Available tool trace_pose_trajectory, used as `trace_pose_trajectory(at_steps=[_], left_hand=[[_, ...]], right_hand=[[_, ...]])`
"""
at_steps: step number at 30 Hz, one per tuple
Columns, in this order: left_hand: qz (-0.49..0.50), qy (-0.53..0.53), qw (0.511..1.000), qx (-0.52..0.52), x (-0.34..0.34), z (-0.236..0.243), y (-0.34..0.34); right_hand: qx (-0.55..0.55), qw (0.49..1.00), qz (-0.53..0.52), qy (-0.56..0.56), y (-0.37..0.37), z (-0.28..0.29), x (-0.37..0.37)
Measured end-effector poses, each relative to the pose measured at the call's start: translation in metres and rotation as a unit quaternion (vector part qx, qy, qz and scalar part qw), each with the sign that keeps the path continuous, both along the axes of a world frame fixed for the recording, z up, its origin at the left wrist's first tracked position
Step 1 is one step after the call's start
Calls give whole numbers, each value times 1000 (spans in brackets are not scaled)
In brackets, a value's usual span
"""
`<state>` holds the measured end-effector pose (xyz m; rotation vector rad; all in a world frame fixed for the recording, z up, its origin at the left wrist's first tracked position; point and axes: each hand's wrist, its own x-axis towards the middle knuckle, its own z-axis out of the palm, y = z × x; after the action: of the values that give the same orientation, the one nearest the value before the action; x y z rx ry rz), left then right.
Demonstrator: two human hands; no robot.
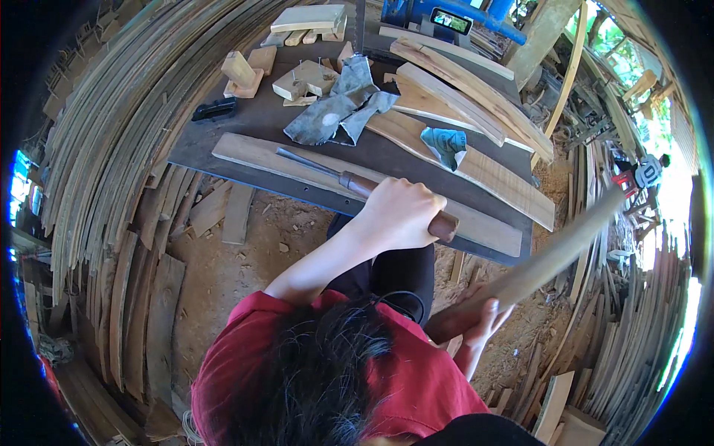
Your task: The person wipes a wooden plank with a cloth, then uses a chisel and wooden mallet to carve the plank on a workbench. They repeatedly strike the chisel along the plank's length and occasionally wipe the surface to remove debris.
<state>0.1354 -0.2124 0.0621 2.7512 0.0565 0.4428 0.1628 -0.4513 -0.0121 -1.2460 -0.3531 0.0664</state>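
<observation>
My left hand (398, 213) is closed around the wooden handle of a chisel (359, 184). Its steel blade points to the far left, over a long flat board (256, 154) along the table's near edge. Whether the blade touches the board, I cannot tell. To the right and nearer my body, my right hand (487, 320) grips a long wooden bar (547, 260) near its lower end. The bar slants up and away to the right, past the table's corner. Some of the right fingers are hidden behind it.
On the dark table (256, 123) lie grey crumpled cloth (335, 111), teal sandpaper (446, 146), curved wooden pieces (476, 160), small blocks (305, 79) and a black object (214, 110). A phone (451, 21) stands behind. Timber stacks (111, 134) flank both sides. Another person (647, 172) is far right.
</observation>
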Motion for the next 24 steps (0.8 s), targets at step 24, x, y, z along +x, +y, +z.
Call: trace_pose_trajectory(at_steps=[24], left_hand=[[89, -53, 994, 17, -31, -9, 67]], right_hand=[[-208, 967, 102, -108, 43, -10, -8]])
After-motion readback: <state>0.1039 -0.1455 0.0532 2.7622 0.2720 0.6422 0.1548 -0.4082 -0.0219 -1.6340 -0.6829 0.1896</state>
